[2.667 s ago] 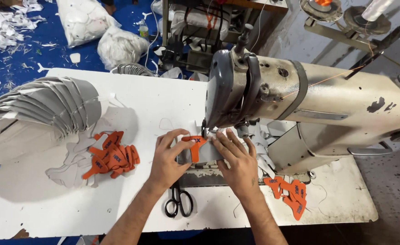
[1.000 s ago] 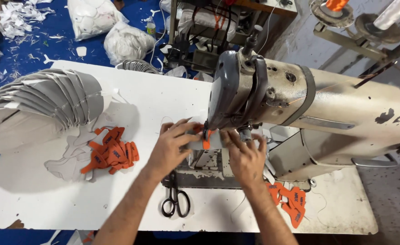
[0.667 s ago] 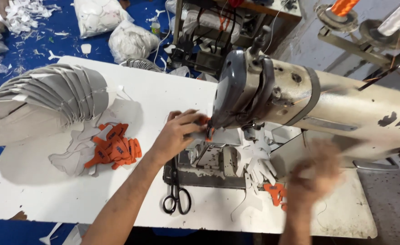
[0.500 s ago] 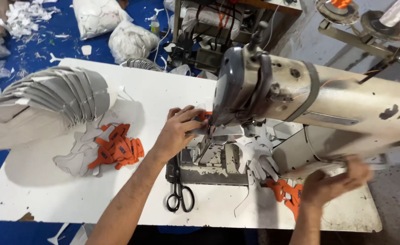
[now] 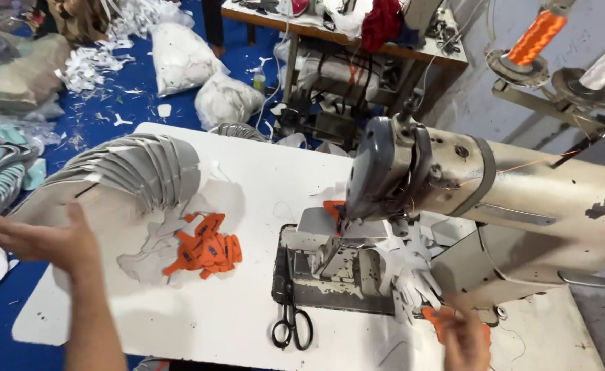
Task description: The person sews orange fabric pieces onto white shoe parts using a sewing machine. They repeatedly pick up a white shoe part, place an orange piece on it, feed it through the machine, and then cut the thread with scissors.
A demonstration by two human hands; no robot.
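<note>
Left grip (image 5: pixel 45 240) open over grey pieces (image 5: pixel 131 172); right grip (image 5: pixel 464 340) unclear, on orange tags (image 5: pixel 440 317).

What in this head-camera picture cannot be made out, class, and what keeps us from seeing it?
- Right hand: cut off by the bottom edge and blurred, so its grip on the orange pieces is unclear.
- Needle area: hidden behind the sewing machine head; only a corner of the orange piece there shows.
- Left hand: blurred over the stack of grey pieces; contact uncertain.
- Markings on the orange pile: too small.
</note>
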